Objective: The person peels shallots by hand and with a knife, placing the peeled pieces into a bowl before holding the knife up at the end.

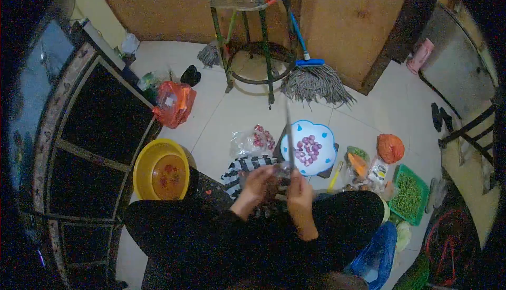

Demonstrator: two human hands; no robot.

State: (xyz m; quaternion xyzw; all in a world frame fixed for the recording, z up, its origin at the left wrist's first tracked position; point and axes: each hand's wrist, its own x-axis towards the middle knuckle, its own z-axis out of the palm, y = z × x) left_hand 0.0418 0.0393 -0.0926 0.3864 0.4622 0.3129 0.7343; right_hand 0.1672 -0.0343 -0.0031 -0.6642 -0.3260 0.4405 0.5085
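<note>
My right hand (301, 200) is closed around the handle of a knife (289, 132), whose long thin blade points up and away from me. Close beside it, my left hand (256, 189) has its fingers pinched near the base of the blade. What they hold is small, dark and too blurred to name. Just beyond my hands lies a white scalloped plate (329, 158) with a blue rim, bearing several peeled purple shallots (309, 149). A clear plastic bag (242, 143) with red unpeeled shallots (263, 138) rests left of the plate. Black-and-white striped cloth or plastic (234, 173) lies under my left hand.
A yellow basin (140, 171) with reddish water stands left. A red bag (175, 105) lies behind it. At right are a green tray (420, 213) of green pieces, an orange bundle (390, 149), a yellow-handled tool (335, 177) and a blue bag (375, 258). A stool (269, 74) and mop (319, 82) stand ahead.
</note>
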